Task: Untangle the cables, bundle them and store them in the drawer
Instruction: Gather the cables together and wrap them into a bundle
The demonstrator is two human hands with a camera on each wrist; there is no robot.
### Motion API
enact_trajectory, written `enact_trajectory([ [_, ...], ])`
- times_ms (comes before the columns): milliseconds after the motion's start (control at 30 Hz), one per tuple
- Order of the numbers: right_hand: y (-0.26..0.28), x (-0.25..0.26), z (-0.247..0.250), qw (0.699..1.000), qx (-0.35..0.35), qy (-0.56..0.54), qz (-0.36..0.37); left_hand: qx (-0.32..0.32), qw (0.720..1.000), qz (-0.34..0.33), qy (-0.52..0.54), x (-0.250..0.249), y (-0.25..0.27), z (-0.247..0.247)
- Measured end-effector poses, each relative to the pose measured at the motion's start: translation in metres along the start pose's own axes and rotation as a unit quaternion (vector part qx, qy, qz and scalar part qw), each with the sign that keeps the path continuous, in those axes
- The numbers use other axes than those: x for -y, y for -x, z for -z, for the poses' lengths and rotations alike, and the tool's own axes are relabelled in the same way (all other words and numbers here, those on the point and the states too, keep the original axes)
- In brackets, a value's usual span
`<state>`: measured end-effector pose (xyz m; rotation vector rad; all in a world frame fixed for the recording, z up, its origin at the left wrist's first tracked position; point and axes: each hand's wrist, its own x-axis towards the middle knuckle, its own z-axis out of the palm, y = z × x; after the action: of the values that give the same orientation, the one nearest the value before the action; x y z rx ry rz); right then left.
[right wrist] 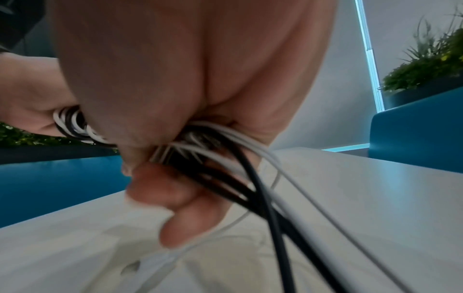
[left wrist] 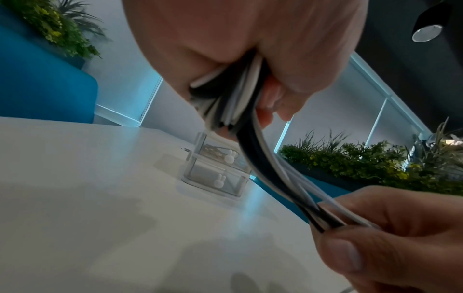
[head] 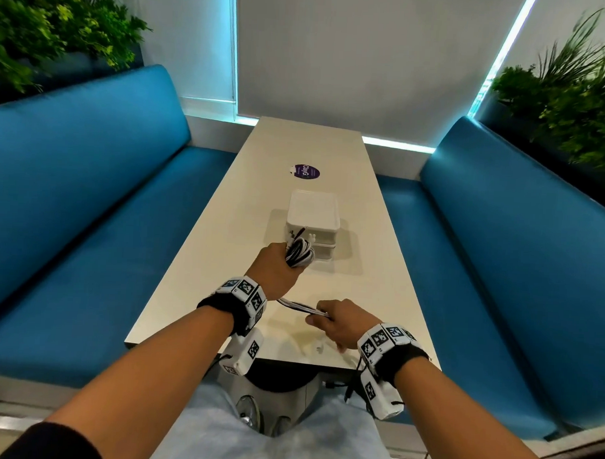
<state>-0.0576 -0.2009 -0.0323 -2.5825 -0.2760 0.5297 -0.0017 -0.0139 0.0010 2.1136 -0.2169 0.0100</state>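
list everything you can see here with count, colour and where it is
cables: several, black and white, coiled in the left hand, loose ends running to the right hand
drawer unit: one, white, two stacked drawers, mid table
sticker: one, purple, far table
table: one, off-white, centre
benches: two, blue, either side
plants: green, behind both benches
wrist trackers: two, white with black markers
left hand: grips coil
right hand: fingers hold loose strands

A café or office lounge booth is suggested. A long pale table [head: 297,153] is flanked by blue padded benches [head: 89,194], with planters of greenery [head: 573,101] set behind them.
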Motion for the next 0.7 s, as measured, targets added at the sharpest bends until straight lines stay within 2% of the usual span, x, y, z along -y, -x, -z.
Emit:
enact_trajectory([
  [233,-0.005,0.000,0.000,0.996,0.003,0.074,0.039,0.025,0.997,-0.003,-0.077,0.007,0.003,0.006],
  [500,-0.008,0.000,0.003,0.992,-0.022,0.114,0.051,0.085,0.984,-0.031,-0.156,0.005,0.009,0.006],
  [700,-0.015,0.002,0.009,0.981,-0.060,0.178,0.039,0.189,0.959,-0.062,-0.201,0.008,0.015,0.000],
])
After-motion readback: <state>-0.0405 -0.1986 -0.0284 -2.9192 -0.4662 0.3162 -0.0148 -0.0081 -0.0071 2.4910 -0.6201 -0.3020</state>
